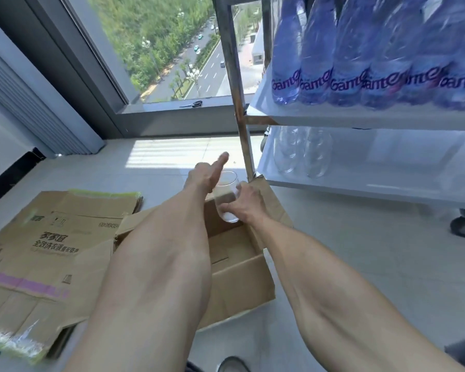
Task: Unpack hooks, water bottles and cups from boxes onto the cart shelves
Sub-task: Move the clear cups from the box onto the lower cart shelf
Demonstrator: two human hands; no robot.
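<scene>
Right hand grips clear stemless glass cup above far edge of open brown cardboard box; left hand, fingers straight, touches cup rim, beside steel cart shelves.

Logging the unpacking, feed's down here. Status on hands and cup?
Right hand grips glass cup over open box. Left hand open beside it. Cart post stands between cup and lower shelf.

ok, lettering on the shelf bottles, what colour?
Purple lettering on the bluish clear water bottles standing on the cart's upper shelf; head view shows it.
</scene>
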